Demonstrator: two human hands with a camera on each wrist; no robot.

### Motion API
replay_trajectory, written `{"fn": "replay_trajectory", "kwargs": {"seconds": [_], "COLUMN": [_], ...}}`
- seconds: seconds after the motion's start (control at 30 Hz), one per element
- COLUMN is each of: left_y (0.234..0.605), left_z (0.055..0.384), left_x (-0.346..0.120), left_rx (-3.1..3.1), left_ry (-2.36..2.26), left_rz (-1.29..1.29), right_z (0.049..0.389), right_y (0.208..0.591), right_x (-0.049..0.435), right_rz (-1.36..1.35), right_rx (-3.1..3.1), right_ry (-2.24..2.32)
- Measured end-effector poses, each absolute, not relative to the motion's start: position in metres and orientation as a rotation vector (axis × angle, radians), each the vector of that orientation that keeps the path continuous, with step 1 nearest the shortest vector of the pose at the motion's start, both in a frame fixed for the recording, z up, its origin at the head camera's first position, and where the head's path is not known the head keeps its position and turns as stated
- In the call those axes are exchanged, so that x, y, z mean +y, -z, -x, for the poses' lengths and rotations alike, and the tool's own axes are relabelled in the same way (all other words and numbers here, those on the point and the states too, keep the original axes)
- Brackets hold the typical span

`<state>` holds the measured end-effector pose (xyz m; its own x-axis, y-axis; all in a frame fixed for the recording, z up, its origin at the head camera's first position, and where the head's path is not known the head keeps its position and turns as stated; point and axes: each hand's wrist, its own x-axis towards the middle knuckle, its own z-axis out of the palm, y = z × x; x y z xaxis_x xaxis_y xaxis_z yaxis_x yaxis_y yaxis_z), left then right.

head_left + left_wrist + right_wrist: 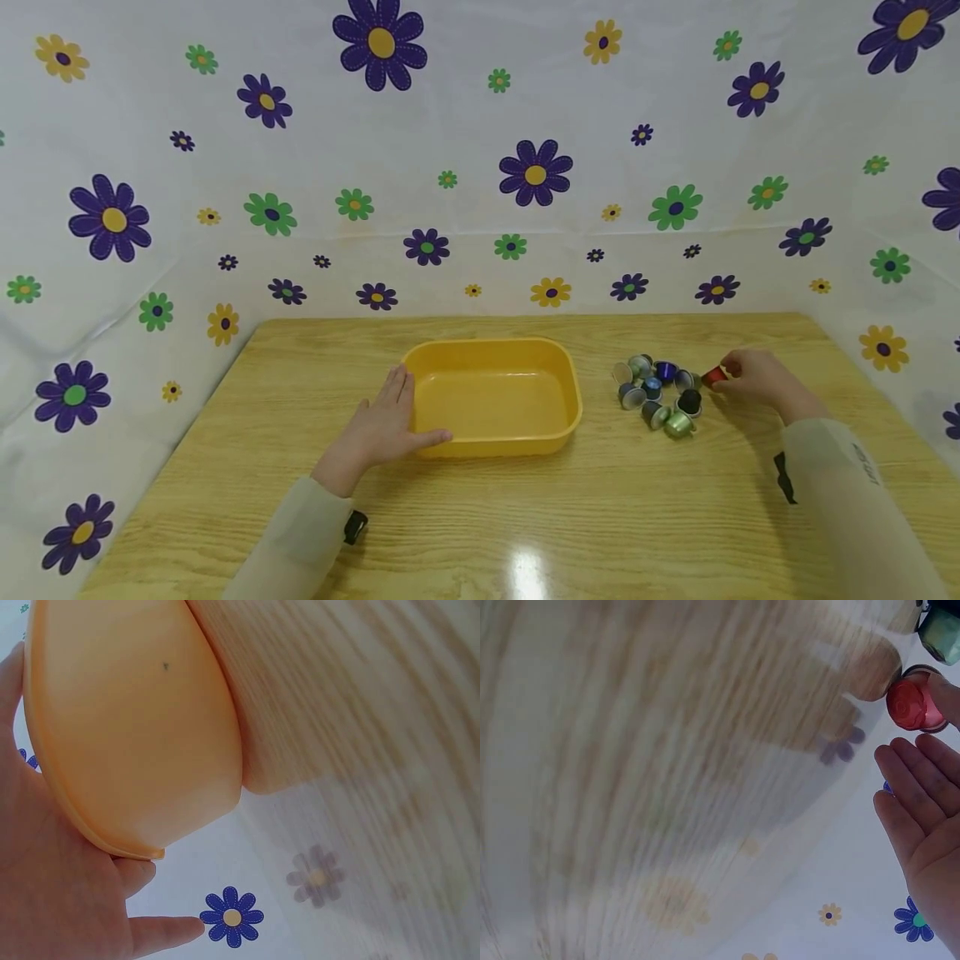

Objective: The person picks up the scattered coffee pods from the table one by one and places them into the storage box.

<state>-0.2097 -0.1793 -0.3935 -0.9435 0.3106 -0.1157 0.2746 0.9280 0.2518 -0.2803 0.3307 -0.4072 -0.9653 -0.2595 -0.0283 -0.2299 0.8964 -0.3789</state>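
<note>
A yellow plastic basin (495,448) stands on the wooden table. At its left end, my left hand (378,427) lies against the rim, fingers fairly straight and thumb stretched along the front edge. The left wrist view has that hand (64,877) along the rim of the basin (142,727). To the right, my right hand (761,379) pinches a red coffee capsule (714,377) at the edge of a group of capsules. In the right wrist view, the thumb (946,697) lies on the red capsule (909,703), the other fingers stretched out below.
Several coffee capsules, among them a dark blue one (665,372), a black one (688,402) and a light green one (680,425), lie close together right of the basin. A white cloth (450,117) with printed flowers hangs behind the table (480,517) and along its sides.
</note>
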Motion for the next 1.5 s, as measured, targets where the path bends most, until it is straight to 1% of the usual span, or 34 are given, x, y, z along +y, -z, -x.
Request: {"fn": "replay_trajectory", "kwargs": {"seconds": [0.33,0.87,1.1,1.33,1.5], "left_y": [0.392,0.394,0.393,0.39,0.391], "left_z": [0.21,0.208,0.207,0.206,0.206], "left_x": [-0.178,-0.179,-0.179,-0.178,-0.178], "left_rx": [2.934,2.935,2.93,2.926,2.929], "left_ry": [-0.363,-0.371,-0.373,-0.382,-0.374], "left_rz": [-0.453,-0.445,-0.451,-0.448,-0.45], "right_z": [0.285,0.282,0.277,0.27,0.266], "right_y": [0.414,0.413,0.409,0.402,0.4], "right_x": [0.332,0.332,0.333,0.33,0.33], "right_rz": [0.352,0.375,0.338,0.397,0.378], "right_rx": [2.95,2.969,2.991,3.032,3.042], "right_ry": [0.594,0.651,0.721,0.751,0.778]}}
